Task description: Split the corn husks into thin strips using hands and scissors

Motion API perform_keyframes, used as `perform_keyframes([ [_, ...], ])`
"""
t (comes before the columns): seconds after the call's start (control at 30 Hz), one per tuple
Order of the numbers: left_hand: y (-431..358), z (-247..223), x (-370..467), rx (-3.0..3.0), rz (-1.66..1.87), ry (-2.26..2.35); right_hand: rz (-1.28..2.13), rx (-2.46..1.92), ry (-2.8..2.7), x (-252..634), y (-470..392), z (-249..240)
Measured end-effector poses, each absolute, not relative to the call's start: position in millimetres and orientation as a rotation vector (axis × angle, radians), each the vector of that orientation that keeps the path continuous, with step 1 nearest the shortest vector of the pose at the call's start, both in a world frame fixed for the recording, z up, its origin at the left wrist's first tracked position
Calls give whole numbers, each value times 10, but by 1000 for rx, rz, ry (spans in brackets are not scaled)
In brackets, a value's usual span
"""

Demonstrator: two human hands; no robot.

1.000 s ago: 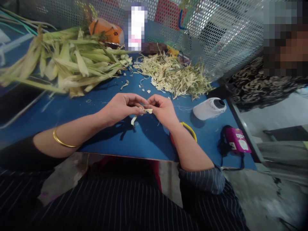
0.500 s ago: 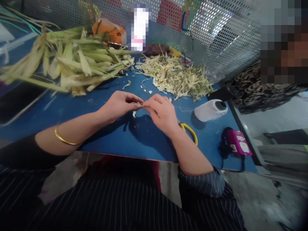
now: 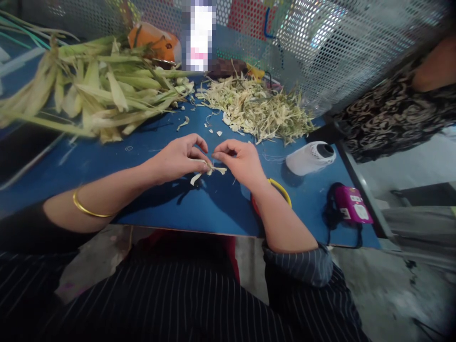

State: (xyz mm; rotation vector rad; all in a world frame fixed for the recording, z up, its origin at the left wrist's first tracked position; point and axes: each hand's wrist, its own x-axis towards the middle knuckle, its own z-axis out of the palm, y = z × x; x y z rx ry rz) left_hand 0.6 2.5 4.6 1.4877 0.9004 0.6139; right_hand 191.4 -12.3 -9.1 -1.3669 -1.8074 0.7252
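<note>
Over the blue table (image 3: pixel 160 209), my left hand (image 3: pixel 183 154) pinches a small pale strip of husk (image 3: pixel 197 176) with bits sticking out to both sides. Just right of it, my right hand (image 3: pixel 242 160) has thumb and index finger pressed together; a thin thread seems to run there, but what the fingertips hold is too small to make out. The two hands are close but apart. Beyond them lie a pile of shredded husk strips (image 3: pixel 260 107) and, at the left, a heap of long green-yellow husks (image 3: pixel 107 90).
A white thread cone (image 3: pixel 309 158) stands to the right, near a magenta box (image 3: pixel 353 204) with a black cord. Yellow-and-red scissors handles (image 3: pixel 281 190) lie partly under my right forearm. A person's patterned garment (image 3: pixel 377 118) shows beyond the table's right edge.
My hands have parted slightly at the fingertips. More of the pale husk strip now shows below my left fingers. The view has shifted a little.
</note>
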Motion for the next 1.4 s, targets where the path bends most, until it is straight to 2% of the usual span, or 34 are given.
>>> perform_keyframes([
  [0.17, 32, 73, 10, 1560, 868, 988, 983, -1442, -1711, 1905, -115, -136],
  [0.3, 48, 39, 1, 1700, 1037, 1197, 972, -1430, -1707, 1832, -180, -96],
  [0.47, 48, -11, 0, 1803, 1094, 1294, 639, -1283, -1888, 1760, -266, -36],
  [0.6, 46, -6, 1, 1783, 799, 1050, 320, -1269, -2015, 1810, -256, -16],
  [0.7, 63, 27, -4, 1623, 670, 842, 472, -1292, -1917, 1878, -187, -47],
  [0.9, 93, 37, -17, 1494, 967, 959, 940, -1370, -1705, 1865, -144, -96],
  [1.03, 92, 1, -34, 1643, 1059, 1192, 831, -1342, -1746, 1789, -235, -25],
  [1.2, 53, 40, -15, 1706, 787, 1045, 489, -1297, -1884, 1831, -218, -29],
  [1.3, 37, 78, 4, 1584, 727, 883, 682, -1313, -1842, 1887, -148, -95],
  [1.4, 51, 81, 4, 1476, 877, 925, 973, -1331, -1737, 1894, -118, -134],
])
